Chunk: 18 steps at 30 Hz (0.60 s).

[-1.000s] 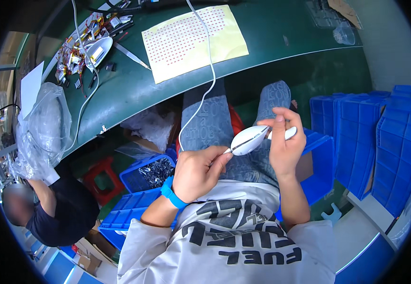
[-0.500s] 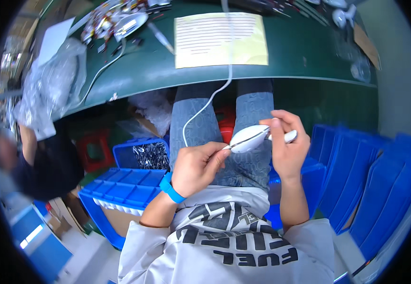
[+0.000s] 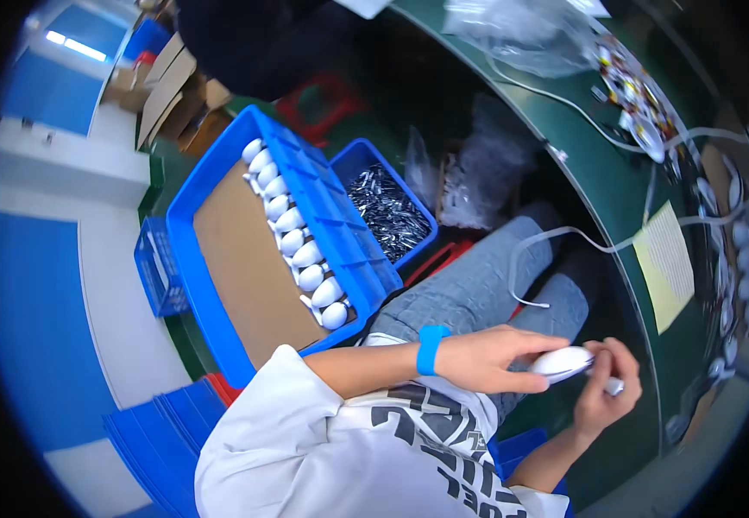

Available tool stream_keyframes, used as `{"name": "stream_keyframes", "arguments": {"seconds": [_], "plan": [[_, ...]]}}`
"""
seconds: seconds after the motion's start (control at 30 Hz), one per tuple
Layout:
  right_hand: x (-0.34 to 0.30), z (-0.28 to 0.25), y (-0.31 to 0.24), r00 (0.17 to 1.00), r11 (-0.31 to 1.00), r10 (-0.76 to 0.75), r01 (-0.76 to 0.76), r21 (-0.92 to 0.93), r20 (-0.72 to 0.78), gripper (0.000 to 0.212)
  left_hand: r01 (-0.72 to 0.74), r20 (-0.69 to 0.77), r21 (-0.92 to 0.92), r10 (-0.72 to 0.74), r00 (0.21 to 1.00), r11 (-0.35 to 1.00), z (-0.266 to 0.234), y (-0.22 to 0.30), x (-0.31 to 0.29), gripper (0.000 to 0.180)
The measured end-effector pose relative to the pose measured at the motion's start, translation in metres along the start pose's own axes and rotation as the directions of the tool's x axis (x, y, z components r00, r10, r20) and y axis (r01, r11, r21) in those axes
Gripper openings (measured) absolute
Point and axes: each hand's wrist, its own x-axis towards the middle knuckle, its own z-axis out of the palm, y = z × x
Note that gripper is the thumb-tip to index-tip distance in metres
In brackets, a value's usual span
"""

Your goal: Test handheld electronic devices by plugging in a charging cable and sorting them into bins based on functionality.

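Observation:
Above my lap, a white egg-shaped device (image 3: 561,364) with a dark seam and a short white handle is between my two hands. My left hand (image 3: 491,357), with a blue wristband, grips its rounded end between thumb and fingers. The fingers of my right hand (image 3: 606,387) are closed around the handle end, partly hiding it. A white cable (image 3: 525,250) runs from the table to my knees, its loose end lying apart from the device.
Left of my legs, a blue crate (image 3: 186,237) holds cardboard and a row of similar white devices (image 3: 291,243) beside a blue lid. A smaller blue bin (image 3: 409,240) contains many dark shiny pieces. On the green table (image 3: 577,142) lie plastic bags, a yellow sheet (image 3: 666,266) and small parts.
My view has swung left toward the blue crate. Both hands still hold the white device. The cable's end, near my left hand before, now shows loose over my legs.

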Motion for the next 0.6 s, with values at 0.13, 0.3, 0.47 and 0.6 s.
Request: {"name": "stream_keyframes", "arguments": {"seconds": [0.13, 0.3, 0.47, 0.6], "plan": [[0.004, 0.07, -0.027, 0.947, 0.981, -0.132, 0.083, 0.174, 0.292, 0.02, -0.016, 0.023, -0.215, 0.022, 1.0, 0.976, -0.033, -0.013, -0.045, 0.063], [0.029, 0.118, -0.035, 0.836, 0.925, -0.32, 0.173, 0.339, 0.446, 0.063, -0.063, -0.706, -0.277, -0.158, 0.69, 0.959, -0.078, -0.028, -0.187, 0.05], [0.031, 0.123, -0.009, 0.868, 0.93, -0.01, -0.174, 0.323, 0.496, 0.045, 0.787, -0.934, 0.325, 0.048, 0.354, 0.524, -0.075, -0.094, -0.339, 0.038], [0.021, 0.122, 0.003, 0.837, 0.937, 0.045, -0.225, 0.268, 0.546, 0.039, 0.856, -0.935, 0.164, -0.198, 0.293, 0.491, -0.054, -0.136, -0.372, 0.032]]}}
